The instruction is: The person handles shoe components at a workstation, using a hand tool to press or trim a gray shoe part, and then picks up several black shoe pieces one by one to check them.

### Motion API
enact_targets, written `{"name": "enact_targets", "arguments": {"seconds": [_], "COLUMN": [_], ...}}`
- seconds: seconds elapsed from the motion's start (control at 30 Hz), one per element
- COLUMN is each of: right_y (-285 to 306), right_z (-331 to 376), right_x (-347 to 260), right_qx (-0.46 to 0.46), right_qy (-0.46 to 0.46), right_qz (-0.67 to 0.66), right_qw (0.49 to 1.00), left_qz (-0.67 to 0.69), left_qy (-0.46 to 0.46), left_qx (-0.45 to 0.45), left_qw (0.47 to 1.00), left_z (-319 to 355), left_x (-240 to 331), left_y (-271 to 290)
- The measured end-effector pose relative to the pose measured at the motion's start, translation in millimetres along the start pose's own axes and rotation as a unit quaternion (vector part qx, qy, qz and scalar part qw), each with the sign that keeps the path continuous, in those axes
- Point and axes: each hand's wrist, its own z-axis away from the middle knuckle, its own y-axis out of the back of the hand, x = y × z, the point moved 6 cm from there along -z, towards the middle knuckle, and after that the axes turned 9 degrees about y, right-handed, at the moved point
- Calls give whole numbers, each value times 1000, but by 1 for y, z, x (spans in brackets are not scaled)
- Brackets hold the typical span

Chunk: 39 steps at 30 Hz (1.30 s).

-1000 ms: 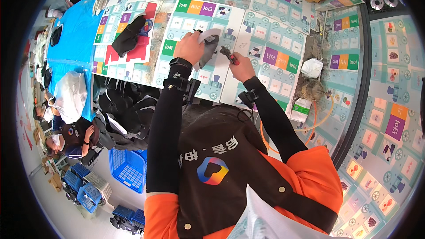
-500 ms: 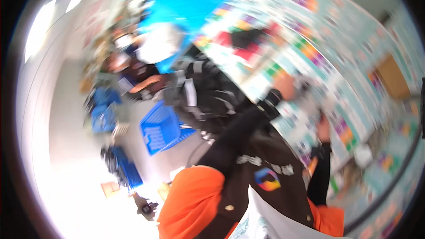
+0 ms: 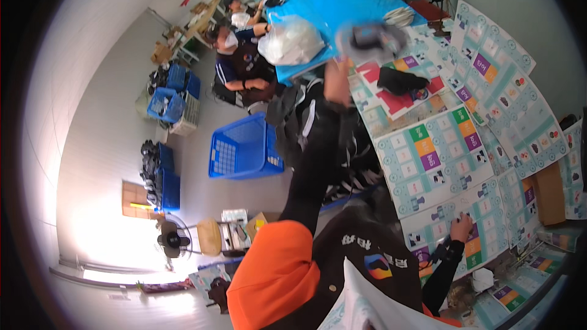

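Bright overall w/ blown-out glare at lower left, heavy fisheye bending + dark vignette at edges, motion blur near top centre.

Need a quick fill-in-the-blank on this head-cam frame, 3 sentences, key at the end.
1. The left hand holds up a blurred ___ cloth item.
2. The right hand rests flat on the printed ___.
3. The plastic basket on the floor is ___ in colour.

Missing words: grey; sheets; blue
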Motion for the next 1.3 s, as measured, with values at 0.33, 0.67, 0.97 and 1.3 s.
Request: {"name": "enact_targets", "arguments": {"seconds": [0.33,0.67,0.97,1.3], "right_y": [89,245,265,189], "right_z": [28,128,160,120], "right_x": [-81,-386,-383,-283], "right_qx": [107,61,158,-22], "right_qy": [115,235,331,112], "right_qz": [-84,-550,-388,-260], "right_qw": [984,799,846,959], "left_qz": [-184,-121,-211,-236], "left_qy": [-46,342,10,356], "left_qx": [-167,-493,-632,-354], "left_qw": [968,791,746,832], "left_z": [103,284,325,161], "left_x": [231,14,4,-48], "left_y": [19,-106,-131,44]}}
